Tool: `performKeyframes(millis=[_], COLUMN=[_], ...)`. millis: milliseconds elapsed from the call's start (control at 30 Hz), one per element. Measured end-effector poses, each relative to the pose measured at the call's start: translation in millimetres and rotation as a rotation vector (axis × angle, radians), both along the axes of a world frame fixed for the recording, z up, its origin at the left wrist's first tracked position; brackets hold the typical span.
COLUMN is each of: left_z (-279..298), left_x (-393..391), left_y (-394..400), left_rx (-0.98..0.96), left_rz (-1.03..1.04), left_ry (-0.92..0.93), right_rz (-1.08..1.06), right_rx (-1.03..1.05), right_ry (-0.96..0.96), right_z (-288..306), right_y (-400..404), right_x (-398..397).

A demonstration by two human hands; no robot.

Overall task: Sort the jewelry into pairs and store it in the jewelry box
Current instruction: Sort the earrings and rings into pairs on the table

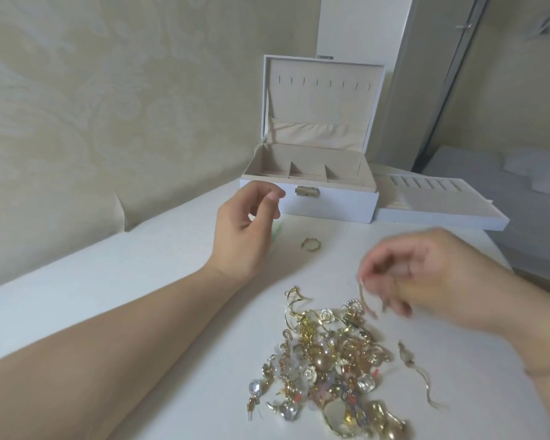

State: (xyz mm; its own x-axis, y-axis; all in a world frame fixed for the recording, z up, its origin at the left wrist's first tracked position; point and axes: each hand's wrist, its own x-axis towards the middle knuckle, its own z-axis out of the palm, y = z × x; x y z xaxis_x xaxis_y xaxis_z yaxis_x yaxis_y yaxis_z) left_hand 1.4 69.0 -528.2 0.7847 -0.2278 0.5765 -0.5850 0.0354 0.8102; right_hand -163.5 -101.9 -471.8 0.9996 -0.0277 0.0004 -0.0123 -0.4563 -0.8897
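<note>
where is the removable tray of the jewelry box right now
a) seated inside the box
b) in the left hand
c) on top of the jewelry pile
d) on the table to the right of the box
d: the tray lies on the table just right of the open jewelry box.

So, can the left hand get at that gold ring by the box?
Probably yes: the left hand hovers holding nothing, just left of the ring, which lies alone on bare table with nothing between them.

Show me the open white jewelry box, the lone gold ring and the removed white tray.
Open white jewelry box (331, 203): head view, front wall.
Lone gold ring (311, 244): head view, band.
Removed white tray (438, 219): head view, front rim.
</note>
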Motion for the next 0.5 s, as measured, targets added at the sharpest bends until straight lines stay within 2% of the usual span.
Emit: performKeyframes(millis=[67, 167, 300, 500], left_z=[-0.1, -1.3, -1.6, -2.9], left_x=[0.3, 0.1, -0.9, -12.7], left_y=[-0.8, -1.4, -1.3, 2.2], left_rx=[0.040, 0.059, 0.100, 0.283], left_rz=[0.018, 0.007, -0.042, -0.213], left_ry=[0.005, 0.015, -0.020, -0.140], right_rz=[-0.206, -0.359, -0.439, -0.428], right_rx=[-0.141, -0.332, -0.429, -0.432], right_ry=[-0.094, -0.068, -0.117, -0.210], right_z=[-7.5, -28.3, -45.9, -37.9], right_y=[-8.8, -17.8, -23.3, -25.3], right_x=[27.2, 51.7, 55.2, 35.7])
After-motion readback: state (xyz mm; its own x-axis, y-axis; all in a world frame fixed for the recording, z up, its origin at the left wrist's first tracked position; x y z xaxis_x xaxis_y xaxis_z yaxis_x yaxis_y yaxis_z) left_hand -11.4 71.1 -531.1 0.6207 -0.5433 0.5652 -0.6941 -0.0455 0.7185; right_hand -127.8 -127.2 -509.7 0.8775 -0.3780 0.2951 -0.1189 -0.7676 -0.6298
